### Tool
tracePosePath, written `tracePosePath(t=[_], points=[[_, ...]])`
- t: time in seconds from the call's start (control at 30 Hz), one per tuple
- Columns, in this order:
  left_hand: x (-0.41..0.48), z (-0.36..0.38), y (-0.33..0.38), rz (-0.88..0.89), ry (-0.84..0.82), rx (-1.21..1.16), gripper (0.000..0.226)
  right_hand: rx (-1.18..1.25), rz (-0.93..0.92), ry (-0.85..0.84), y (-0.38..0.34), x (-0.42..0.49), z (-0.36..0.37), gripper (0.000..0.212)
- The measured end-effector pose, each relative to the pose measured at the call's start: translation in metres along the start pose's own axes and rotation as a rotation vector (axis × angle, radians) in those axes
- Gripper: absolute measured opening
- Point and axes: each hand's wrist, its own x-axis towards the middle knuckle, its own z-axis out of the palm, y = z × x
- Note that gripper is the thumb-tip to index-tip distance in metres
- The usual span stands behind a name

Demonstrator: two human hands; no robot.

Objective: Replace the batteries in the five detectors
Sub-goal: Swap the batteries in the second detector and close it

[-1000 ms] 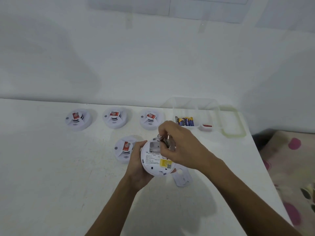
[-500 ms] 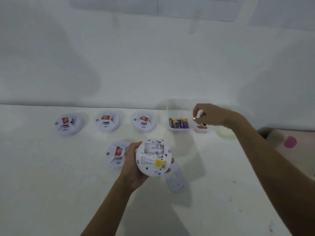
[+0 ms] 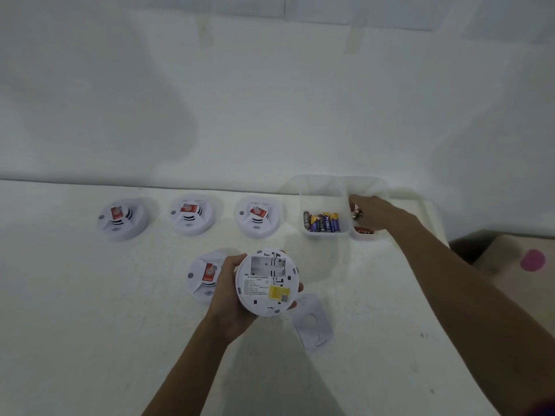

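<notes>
My left hand (image 3: 225, 291) grips a round white detector (image 3: 266, 282) turned back side up, its battery bay open and empty. My right hand (image 3: 374, 212) reaches over the right compartment of a clear plastic box (image 3: 339, 187) and pinches used batteries (image 3: 357, 214). A few red batteries (image 3: 364, 231) lie in that compartment. Several blue and yellow batteries (image 3: 322, 222) fill the left compartment. Three detectors (image 3: 123, 219) (image 3: 190, 214) (image 3: 258, 217) stand in a row at the back. A fourth detector (image 3: 204, 274) sits beside my left hand.
The detector's loose white cover (image 3: 312, 324) lies on the white table (image 3: 90, 325) just right of the held detector. The table's right edge (image 3: 468, 280) drops to a patterned fabric (image 3: 516, 265) with a pink spot. A white wall rises behind the table.
My right hand pulled the batteries out of the held detector and carried them right and back to the box. The head camera drew nearer.
</notes>
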Motion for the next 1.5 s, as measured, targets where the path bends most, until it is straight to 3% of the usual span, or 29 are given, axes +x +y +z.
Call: tracePosePath(t=[0.2, 0.43, 0.6, 0.77, 0.9, 1.13, 1.37, 1.5], points=[[0.003, -0.004, -0.003, -0.001, 0.002, 0.027, 0.056, 0.01, -0.01, 0.032, 0.005, -0.002, 0.001, 0.016], [0.004, -0.005, -0.004, -0.003, -0.043, 0.03, 0.064, 0.039, -0.031, 0.077, 0.006, -0.006, 0.005, 0.039], [0.003, -0.005, -0.003, -0.002, -0.052, 0.017, 0.068, 0.105, -0.008, 0.264, -0.002, -0.01, -0.007, 0.036], [0.002, -0.005, -0.001, 0.0, -0.045, 0.021, 0.07, 0.165, -0.162, 0.487, -0.025, -0.01, -0.018, 0.028], [0.002, -0.009, -0.001, -0.002, -0.019, 0.006, 0.082, 0.166, -0.26, 0.381, -0.05, -0.008, -0.015, 0.028], [0.0, -0.013, 0.0, -0.006, 0.005, 0.0, 0.087, 0.091, -0.243, 0.095, -0.076, 0.0, 0.005, 0.034], [-0.002, -0.014, 0.0, -0.005, 0.006, -0.007, 0.091, 0.02, -0.21, 0.067, -0.079, 0.003, 0.014, 0.024], [-0.002, -0.015, 0.0, -0.007, -0.002, -0.02, 0.087, 0.16, -0.192, 0.091, -0.08, 0.001, 0.01, 0.019]])
